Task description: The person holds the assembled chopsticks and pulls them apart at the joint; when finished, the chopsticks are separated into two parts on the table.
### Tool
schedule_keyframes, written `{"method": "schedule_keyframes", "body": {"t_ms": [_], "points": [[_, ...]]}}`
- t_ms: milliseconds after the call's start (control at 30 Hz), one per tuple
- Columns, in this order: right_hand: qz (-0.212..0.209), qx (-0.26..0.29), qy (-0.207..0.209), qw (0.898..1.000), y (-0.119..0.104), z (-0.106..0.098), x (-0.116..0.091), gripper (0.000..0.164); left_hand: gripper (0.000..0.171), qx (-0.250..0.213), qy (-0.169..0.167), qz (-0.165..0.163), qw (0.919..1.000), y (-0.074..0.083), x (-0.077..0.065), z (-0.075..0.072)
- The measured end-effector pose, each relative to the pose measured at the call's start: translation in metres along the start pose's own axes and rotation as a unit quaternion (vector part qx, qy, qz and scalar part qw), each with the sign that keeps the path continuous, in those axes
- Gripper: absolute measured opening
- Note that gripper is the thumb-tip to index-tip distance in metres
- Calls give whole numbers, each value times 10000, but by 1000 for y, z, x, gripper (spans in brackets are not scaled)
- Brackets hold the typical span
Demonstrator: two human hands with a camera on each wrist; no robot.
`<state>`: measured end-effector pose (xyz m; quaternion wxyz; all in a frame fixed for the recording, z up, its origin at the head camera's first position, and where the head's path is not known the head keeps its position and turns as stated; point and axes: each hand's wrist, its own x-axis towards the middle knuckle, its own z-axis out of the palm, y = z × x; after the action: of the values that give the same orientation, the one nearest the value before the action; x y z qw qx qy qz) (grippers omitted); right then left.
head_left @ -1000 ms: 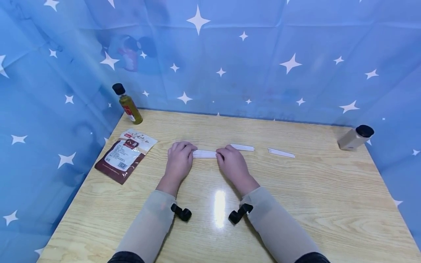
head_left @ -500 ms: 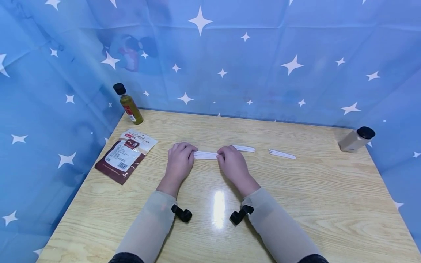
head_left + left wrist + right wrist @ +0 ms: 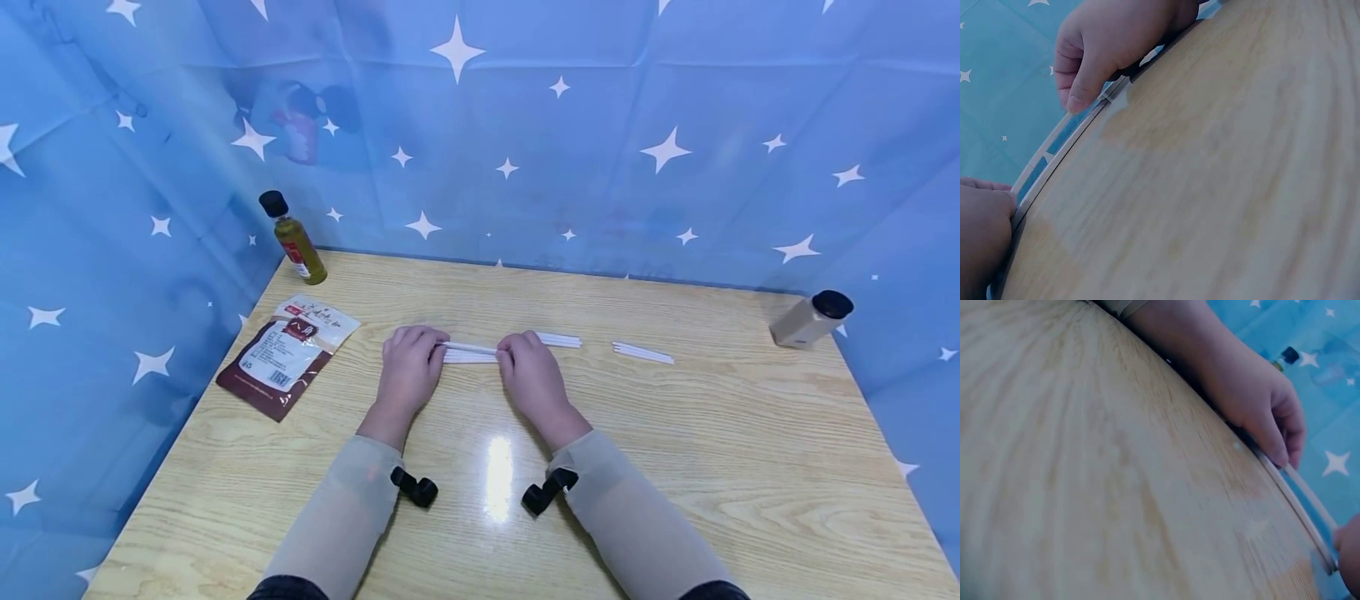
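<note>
My left hand (image 3: 409,367) and right hand (image 3: 531,375) pinch the two ends of one thin white stick (image 3: 470,347) between thumb and fingers. It is raised a little over a row of similar white sticks (image 3: 470,358) lying side by side on the table. In the left wrist view a gap shows between the held stick (image 3: 1039,154) and the ones under it. The right wrist view shows the left thumb against the stick (image 3: 1311,497), with the right hand (image 3: 1350,553) partly cut off at the edge. Both stick ends are hidden by the fingers.
Two more small groups of white sticks lie to the right: one near group (image 3: 558,340) and one farther group (image 3: 642,352). A brown-and-white packet (image 3: 281,358) and an oil bottle (image 3: 300,250) are on the left. A black-capped jar (image 3: 802,323) stands at the right back.
One white stick has been lifted off the row between my hands, its left end a little farther back. Before, the sticks lay together on the table. The hands have barely moved.
</note>
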<state>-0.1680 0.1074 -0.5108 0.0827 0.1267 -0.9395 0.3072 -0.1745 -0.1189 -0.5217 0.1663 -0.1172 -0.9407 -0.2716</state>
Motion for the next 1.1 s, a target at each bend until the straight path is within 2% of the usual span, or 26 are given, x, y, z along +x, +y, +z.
{"method": "schedule_keyframes", "body": {"t_ms": [267,400,667,933,1100], "points": [[52,-27,-16,10000,1,-4,-6,12,12,-74,315,185,9993,1,-2,2],[-145,-71,-9,9999,2,-7,-7,11,12,-100,387,286,9988,1,-2,2],[-684,-247,246,9971,10,-8,-7,23,13,-184,702,524,9960,1,-2,-1],[-976,-317,544,9932,16,-11,-10,18,14,-144,703,549,9959,5,-5,-3],[-929,-382,620,9930,20,-17,-9,17,15,-145,670,600,9958,8,0,0]]}}
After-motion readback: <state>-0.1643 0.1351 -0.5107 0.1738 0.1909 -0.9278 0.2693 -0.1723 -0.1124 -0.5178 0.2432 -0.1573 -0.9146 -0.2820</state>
